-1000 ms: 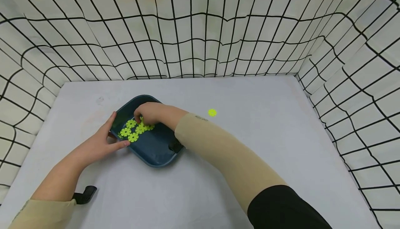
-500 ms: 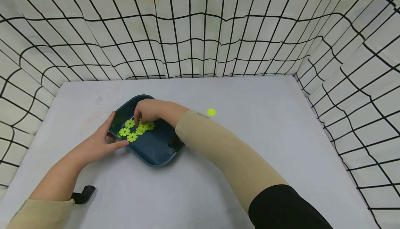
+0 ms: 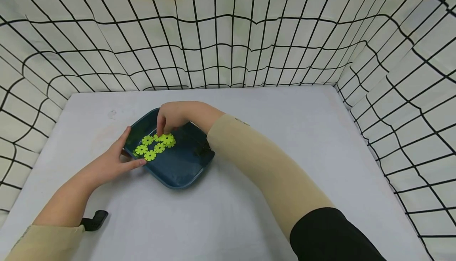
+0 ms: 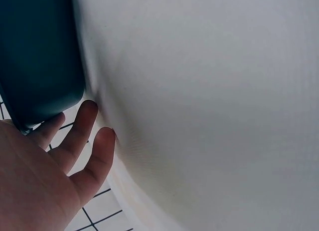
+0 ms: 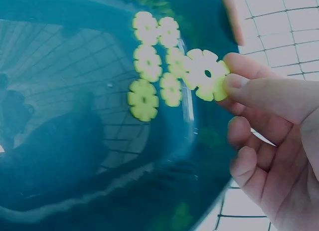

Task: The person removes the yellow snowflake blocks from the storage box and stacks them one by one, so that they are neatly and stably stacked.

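Note:
My right hand [image 3: 173, 114] reaches over the far side of the dark blue tray [image 3: 178, 172]. In the right wrist view, its thumb and forefinger pinch a yellow-green notched, flower-shaped interlocking disc [image 5: 195, 74] with a hole in its middle. Several matching discs [image 5: 145, 99] lie loosely grouped on the tray floor beyond it. At the tray's left corner, my left hand [image 3: 113, 162] spreads its thumb and forefinger along two sides, touching the rim. The left wrist view shows the other fingers [image 4: 82, 126] extended, relaxed, beside the tray's outer wall.
The tray stands on a white table [image 3: 285, 134], towards its left side. Black wire grid panels [image 3: 228, 35] backed in white rise behind the table and along both sides. A black wrist mount [image 3: 94, 220] sticks out from the left cuff.
The right hand has risen slightly and shifted back and right from among the discs. Its sleeve now covers the single disc that showed on the table to the right. The left hand stays put.

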Motion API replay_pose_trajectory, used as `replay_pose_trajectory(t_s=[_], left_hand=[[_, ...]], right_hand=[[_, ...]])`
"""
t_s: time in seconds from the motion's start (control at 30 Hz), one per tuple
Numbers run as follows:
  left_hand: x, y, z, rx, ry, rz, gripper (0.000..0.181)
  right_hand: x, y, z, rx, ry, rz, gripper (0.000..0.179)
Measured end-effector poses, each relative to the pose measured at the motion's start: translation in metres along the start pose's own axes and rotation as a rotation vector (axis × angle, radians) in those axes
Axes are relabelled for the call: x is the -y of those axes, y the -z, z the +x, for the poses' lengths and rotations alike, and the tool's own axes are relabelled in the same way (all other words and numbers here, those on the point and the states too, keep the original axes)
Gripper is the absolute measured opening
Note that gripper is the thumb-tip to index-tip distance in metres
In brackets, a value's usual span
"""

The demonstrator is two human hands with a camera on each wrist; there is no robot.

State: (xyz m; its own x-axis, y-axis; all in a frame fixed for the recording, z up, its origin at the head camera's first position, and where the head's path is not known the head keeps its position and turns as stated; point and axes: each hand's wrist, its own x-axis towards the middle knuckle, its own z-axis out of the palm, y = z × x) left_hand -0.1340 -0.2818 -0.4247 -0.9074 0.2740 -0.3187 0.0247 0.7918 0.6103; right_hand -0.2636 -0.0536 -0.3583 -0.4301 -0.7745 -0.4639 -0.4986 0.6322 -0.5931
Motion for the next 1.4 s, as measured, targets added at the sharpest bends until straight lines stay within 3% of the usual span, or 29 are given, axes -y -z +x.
replay_pose_trajectory(t_s=[0.33, 0.63, 0.87, 1.17, 1.4], left_hand=[[0.000, -0.003, -0.002, -0.007, 0.015, 0.005, 0.115], [0.003, -0.007, -0.004, -0.029, 0.023, 0.017, 0.117], [0.003, -0.005, -0.003, -0.031, 0.013, 0.016, 0.116], [0.000, -0.004, -0.001, -0.032, 0.016, 0.030, 0.117], [-0.001, -0.004, -0.001, -0.025, 0.013, 0.017, 0.116]], right_hand=[[-0.012, 0.026, -0.028, 0.044, 0.004, 0.057, 0.019], [-0.037, 0.043, -0.057, 0.003, -0.063, 0.060, 0.016], [-0.082, 0.044, -0.080, -0.001, -0.153, 0.085, 0.016], [-0.148, 0.025, -0.113, -0.018, -0.231, 0.206, 0.017], [-0.182, 0.013, -0.128, -0.077, -0.276, 0.282, 0.017]])
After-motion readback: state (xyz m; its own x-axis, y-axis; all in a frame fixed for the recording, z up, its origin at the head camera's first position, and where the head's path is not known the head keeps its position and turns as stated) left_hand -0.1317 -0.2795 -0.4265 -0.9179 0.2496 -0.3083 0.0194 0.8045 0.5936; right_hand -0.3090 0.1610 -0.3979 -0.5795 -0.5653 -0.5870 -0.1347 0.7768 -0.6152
